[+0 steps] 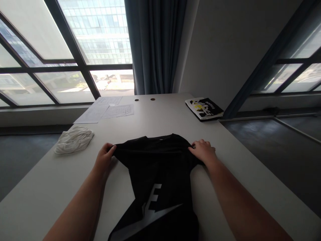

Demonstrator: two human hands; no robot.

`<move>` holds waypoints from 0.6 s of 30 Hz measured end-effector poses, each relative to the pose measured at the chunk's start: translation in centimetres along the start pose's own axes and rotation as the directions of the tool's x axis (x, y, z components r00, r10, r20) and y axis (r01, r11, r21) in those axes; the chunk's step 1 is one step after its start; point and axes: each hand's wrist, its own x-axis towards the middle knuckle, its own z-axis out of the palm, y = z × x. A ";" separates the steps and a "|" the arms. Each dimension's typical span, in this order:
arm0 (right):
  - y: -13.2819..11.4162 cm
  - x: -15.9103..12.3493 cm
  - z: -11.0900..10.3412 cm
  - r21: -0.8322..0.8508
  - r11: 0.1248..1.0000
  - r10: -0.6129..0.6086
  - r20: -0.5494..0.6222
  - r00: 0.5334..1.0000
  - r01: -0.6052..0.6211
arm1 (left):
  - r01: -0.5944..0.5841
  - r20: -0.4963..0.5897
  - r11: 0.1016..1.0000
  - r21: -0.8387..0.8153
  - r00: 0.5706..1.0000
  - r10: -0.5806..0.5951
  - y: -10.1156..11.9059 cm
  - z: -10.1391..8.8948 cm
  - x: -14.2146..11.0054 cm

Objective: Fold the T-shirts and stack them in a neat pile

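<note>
A black T-shirt (165,170) lies spread on the white table, its collar toward the far side and a pale printed logo toward me. The lower part is partly folded over and runs out of the bottom of the view. My left hand (105,155) pinches the end of the left sleeve between thumb and fingers. At the right shoulder and sleeve, my right hand (202,151) grips the cloth, with its fingertips partly hidden. Between the two hands the fabric is drawn out sideways, with slight creases across the chest.
The white table (160,117) reaches toward a window and a blue curtain (156,47). A bundled white cloth (74,140) sits at the left edge, with paper sheets (119,110) behind it. On the far right lies a black printed bag or packet (207,108). Two round cable holes are at the back.
</note>
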 end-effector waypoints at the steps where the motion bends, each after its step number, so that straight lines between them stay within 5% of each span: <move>1: 0.7 -0.1 -0.2 0.008 1.000 -0.028 0.039 0.999 0.027 | 0.027 0.009 0.999 -0.035 1.000 -0.027 0.1 -0.3 0.0; 6: 3.6 0.4 -0.8 0.222 0.957 -0.209 0.078 0.975 0.188 | 0.118 0.054 0.993 -0.016 0.992 -0.117 0.2 -1.6 0.4; 9: 4.3 1.1 -1.3 0.410 0.904 -0.130 -0.004 0.992 0.120 | 0.074 -0.108 0.961 0.265 0.993 -0.046 -0.1 -2.6 1.0; 13: 4.4 1.4 -1.6 0.487 0.869 -0.056 -0.091 0.994 0.093 | 0.093 -0.272 0.723 0.685 0.953 0.135 -0.1 -3.2 1.2; 16: 3.7 0.9 -1.4 0.423 0.896 -0.163 0.033 0.986 0.134 | -0.030 -0.135 0.531 0.847 0.953 0.270 0.5 -2.0 0.5; 18: 3.1 0.4 -1.2 0.355 0.922 -0.233 0.185 0.955 0.156 | -0.207 0.057 0.484 0.850 0.950 0.307 0.8 -0.4 -0.3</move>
